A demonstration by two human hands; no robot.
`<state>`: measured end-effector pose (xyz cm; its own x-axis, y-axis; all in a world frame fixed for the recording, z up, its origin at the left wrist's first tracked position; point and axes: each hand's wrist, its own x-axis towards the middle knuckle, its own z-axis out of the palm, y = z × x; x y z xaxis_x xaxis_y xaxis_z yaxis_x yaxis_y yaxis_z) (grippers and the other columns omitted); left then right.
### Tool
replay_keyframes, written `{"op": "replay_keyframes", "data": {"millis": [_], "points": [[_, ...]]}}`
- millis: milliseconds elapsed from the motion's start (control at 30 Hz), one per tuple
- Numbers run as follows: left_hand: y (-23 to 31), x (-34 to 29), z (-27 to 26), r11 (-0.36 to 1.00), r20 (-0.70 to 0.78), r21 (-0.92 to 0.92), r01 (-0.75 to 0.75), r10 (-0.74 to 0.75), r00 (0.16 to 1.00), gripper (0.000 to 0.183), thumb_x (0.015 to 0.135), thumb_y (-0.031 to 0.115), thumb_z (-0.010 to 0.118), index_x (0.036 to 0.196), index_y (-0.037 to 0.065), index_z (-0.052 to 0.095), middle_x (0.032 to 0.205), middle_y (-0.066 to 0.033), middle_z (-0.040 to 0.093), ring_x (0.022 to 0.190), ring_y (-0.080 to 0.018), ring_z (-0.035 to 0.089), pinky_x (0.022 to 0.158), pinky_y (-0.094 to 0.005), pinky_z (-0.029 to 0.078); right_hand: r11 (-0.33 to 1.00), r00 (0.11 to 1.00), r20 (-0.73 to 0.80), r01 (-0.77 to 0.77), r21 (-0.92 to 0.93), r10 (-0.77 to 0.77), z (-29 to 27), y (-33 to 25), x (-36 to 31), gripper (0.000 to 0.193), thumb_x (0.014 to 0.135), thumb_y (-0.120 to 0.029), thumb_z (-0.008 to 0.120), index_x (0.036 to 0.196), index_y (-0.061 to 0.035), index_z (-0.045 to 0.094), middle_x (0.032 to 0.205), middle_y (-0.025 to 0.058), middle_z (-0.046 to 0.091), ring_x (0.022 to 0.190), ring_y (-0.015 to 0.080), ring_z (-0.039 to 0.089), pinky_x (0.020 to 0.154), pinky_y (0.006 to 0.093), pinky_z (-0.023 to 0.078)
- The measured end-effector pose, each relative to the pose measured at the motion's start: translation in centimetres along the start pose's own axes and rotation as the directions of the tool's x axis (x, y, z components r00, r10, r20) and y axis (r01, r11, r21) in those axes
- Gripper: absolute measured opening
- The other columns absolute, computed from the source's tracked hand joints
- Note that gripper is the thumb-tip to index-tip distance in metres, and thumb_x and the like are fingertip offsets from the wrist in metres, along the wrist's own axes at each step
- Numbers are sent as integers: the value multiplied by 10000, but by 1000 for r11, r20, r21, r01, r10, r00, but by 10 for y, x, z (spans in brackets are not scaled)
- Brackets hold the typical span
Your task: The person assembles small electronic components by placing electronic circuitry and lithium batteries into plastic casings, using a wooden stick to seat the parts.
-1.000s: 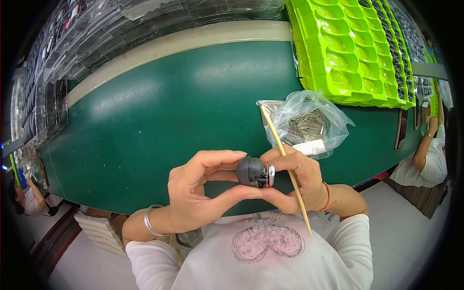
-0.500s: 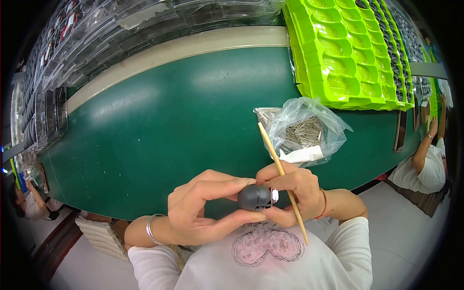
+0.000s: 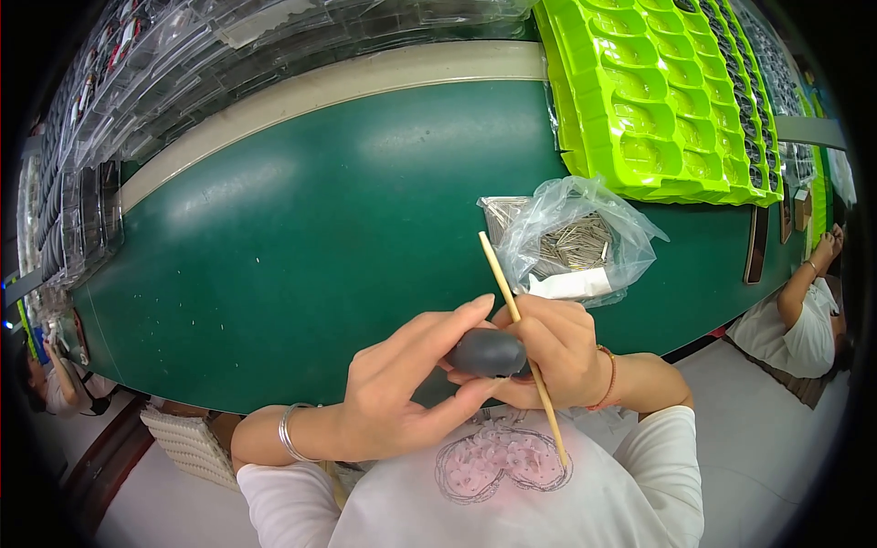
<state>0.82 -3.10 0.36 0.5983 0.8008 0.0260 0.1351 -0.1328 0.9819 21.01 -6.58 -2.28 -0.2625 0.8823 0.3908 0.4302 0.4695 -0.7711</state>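
Observation:
In front of my chest, a small black rounded casing sits between my two hands. My left hand curls around its left side, with the forefinger along the top and the thumb below. My right hand closes on its right side, where the fingers hide part of it. A thin wooden stick is also held in my right hand, running slantwise past the casing. Beyond that hand lies an open clear plastic bag of thin metal pins.
Bright green moulded trays stand at the back right, with black parts in their far rows. Stacked clear plastic trays line the back left of the green table. Other people sit at the far right and far left.
The casing has been turned, so its smooth dark side faces up and the white piece at its right end no longer shows. My left fingers have shifted right; the stick has moved slightly left.

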Motion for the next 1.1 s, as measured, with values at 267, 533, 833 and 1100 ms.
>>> {"op": "replay_keyframes", "data": {"millis": [267, 533, 833, 1100], "points": [[-7, -2, -9, 938, 64, -302, 173, -161, 985, 615, 853, 74, 771, 1398, -15, 502, 1173, -149, 657, 988, -181, 682, 845, -309, 574, 990, 1000, 9, 27, 142, -28, -15, 1, 9, 345, 719, -181, 868, 903, -15, 628, 812, 121, 608, 536, 199, 566, 443, 282, 432], [-6, 0, -9, 903, 92, -370, 218, -198, 976, 591, 878, 53, 743, 1405, -25, 487, 1230, -143, 641, 1055, -173, 663, 906, -311, 561, 988, 1000, -11, 23, 154, -22, -13, 4, 6, 327, 731, -140, 848, 915, -3, 614, 824, 135, 612, 573, 212, 580, 466, 290, 450], [-4, 4, -9, 984, 1, -85, 158, -158, 987, 576, 849, 97, 774, 1357, -21, 529, 1077, -129, 639, 888, -201, 657, 777, -299, 550, 990, 999, 47, -2, 144, -4, -17, -5, 9, 290, 757, -81, 819, 958, 9, 631, 914, 168, 644, 662, 240, 637, 538, 294, 505], [-4, 7, -6, 999, -54, -36, 38, -39, 998, 469, 790, 49, 813, 1208, -18, 610, 1104, -145, 669, 944, -224, 684, 796, -306, 570, 974, 996, -46, -58, 221, 70, -21, -2, 13, 479, 781, -53, 813, 1199, 37, 597, 1039, 182, 648, 768, 236, 653, 663, 303, 555]]}}
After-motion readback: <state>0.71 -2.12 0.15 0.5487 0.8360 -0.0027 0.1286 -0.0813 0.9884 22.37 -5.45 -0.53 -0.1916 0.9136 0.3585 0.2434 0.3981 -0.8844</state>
